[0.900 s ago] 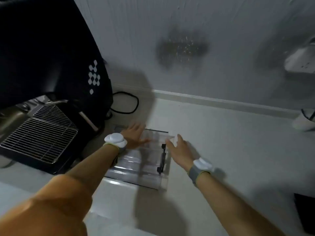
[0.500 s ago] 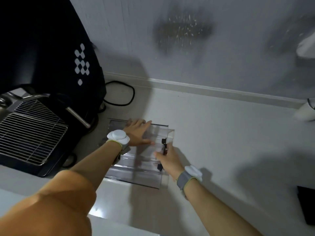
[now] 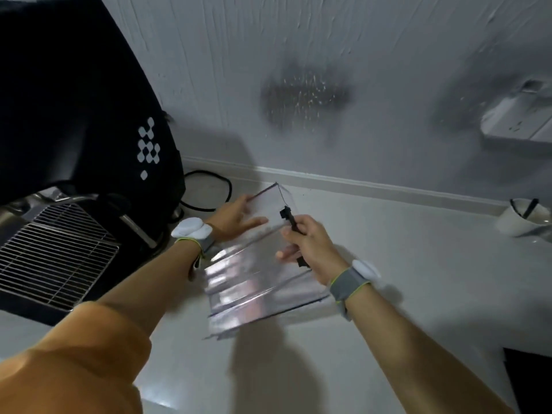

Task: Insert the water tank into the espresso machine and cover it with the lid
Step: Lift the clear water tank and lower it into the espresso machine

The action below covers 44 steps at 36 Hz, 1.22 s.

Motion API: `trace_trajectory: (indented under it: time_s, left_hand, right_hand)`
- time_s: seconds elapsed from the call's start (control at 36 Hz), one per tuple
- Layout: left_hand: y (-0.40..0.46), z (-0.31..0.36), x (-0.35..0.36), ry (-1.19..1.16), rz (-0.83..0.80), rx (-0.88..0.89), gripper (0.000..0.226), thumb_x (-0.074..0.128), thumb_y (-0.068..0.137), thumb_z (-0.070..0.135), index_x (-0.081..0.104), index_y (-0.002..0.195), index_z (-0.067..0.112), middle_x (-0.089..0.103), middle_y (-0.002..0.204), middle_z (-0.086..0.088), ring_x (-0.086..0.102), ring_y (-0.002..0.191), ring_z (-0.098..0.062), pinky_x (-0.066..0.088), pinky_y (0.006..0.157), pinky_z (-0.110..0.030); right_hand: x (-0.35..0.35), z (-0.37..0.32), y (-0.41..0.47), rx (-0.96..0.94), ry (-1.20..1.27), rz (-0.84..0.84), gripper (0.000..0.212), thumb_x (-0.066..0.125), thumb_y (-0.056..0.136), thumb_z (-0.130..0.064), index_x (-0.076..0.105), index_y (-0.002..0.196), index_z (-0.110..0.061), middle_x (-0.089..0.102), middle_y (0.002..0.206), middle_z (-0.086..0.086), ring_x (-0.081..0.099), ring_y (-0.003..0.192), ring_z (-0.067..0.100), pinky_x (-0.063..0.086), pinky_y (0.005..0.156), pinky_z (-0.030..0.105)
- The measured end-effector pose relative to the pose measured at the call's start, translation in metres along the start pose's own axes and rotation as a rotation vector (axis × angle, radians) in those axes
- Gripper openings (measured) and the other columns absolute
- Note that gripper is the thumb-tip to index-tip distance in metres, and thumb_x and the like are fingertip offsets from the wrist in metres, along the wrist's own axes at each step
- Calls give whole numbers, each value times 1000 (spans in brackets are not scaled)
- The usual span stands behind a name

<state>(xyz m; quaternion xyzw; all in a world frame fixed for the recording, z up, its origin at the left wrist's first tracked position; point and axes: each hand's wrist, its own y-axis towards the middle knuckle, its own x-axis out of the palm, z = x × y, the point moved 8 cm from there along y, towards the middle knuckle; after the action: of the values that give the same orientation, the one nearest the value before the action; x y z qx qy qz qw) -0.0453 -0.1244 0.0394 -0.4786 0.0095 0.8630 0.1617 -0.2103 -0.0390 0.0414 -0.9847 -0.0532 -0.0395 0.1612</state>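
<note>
The clear plastic water tank (image 3: 254, 282) is tilted up off the white counter, its near end low and its far end raised. My right hand (image 3: 307, 243) is closed around the tank's thin black handle on its right side. My left hand (image 3: 236, 218) presses flat with spread fingers against the tank's upper left face. The black espresso machine (image 3: 74, 115) stands at the left, with its metal drip grate (image 3: 50, 258) in front. No lid is visible.
A black cable (image 3: 209, 189) loops on the counter behind the tank by the wall. A white cup (image 3: 519, 218) with dark utensils stands at the far right. A white socket block (image 3: 516, 124) hangs on the wall. A dark object (image 3: 528, 380) sits at the lower right corner.
The tank lay flat on the counter; my right hand took its black handle and raised it, so it now tilts up. My left hand stayed on its left face.
</note>
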Motion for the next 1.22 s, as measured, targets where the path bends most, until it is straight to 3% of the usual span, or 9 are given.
trace_trajectory:
  time_s: [0.08, 0.22, 0.42, 0.58, 0.72, 0.83, 0.94, 1.11, 1.22]
  left_hand:
    - [1, 21, -26, -70, 54, 42, 72, 67, 75, 57, 45, 131, 17, 64, 116, -4, 62, 103, -23, 44, 88, -29]
    - [4, 48, -63, -305, 112, 94, 83, 77, 62, 59, 48, 130, 22, 65, 118, -1, 63, 108, -19, 47, 96, -32]
    - [0, 95, -101, -415, 114, 204, 87, 79, 57, 56, 49, 130, 20, 68, 101, -8, 66, 91, -17, 52, 87, -33]
    - [-14, 133, -128, -503, 310, 288, 62, 75, 71, 38, 53, 119, 6, 65, 86, -19, 64, 82, -31, 52, 80, -43]
    - [-20, 132, -148, -628, 472, 247, 66, 72, 60, 58, 55, 111, 18, 64, 79, -6, 65, 80, -28, 54, 79, -43]
    - [-23, 125, -162, -687, 536, 206, 75, 74, 59, 67, 56, 116, 21, 70, 81, -9, 68, 87, -36, 54, 85, -59]
    - [-28, 117, -174, -760, 591, 183, 55, 77, 57, 65, 60, 101, 39, 69, 66, 11, 67, 82, -30, 53, 85, -63]
    - [-46, 126, -188, -844, 627, 178, 49, 79, 55, 64, 63, 96, 42, 71, 71, 10, 68, 70, -19, 55, 78, -53]
    - [-61, 140, -201, -810, 668, 168, 59, 78, 59, 58, 56, 106, 30, 70, 76, 7, 70, 66, -13, 56, 72, -45]
  right_hand:
    - [-6, -50, -9, -111, -183, -39, 21, 58, 91, -9, 53, 111, -8, 56, 94, 2, 65, 51, 25, 61, 67, 45]
    - [-14, -115, -24, -224, -342, -96, 28, 57, 92, -10, 51, 118, -3, 59, 99, 8, 67, 62, 33, 55, 76, 56]
    - [-23, -184, -43, -330, -568, -177, 24, 58, 92, -13, 55, 116, -11, 56, 91, -3, 69, 64, 29, 58, 60, 26]
    - [-37, -246, -64, -559, -832, -33, 31, 64, 88, -18, 57, 118, -21, 64, 109, -1, 72, 70, 24, 60, 78, 38]
    - [-63, -283, -88, -846, -1050, 266, 52, 65, 85, -28, 48, 134, -21, 56, 135, 0, 55, 117, 21, 38, 100, 29]
    - [-103, -292, -106, -925, -949, 546, 77, 70, 81, -37, 34, 145, -14, 39, 150, 8, 34, 138, 27, 22, 113, 34]
    - [-118, -266, -91, -678, -594, 343, 99, 76, 73, -45, 17, 150, -24, 36, 152, 6, 43, 132, 22, 38, 111, 43]
    - [-105, -237, -77, -672, -506, 207, 37, 72, 76, -46, 47, 103, -50, 62, 110, -12, 63, 99, 15, 48, 84, 27]
    - [-100, -246, -77, -751, -473, 182, 27, 70, 78, -46, 48, 93, -53, 60, 101, -20, 62, 96, 12, 44, 77, 21]
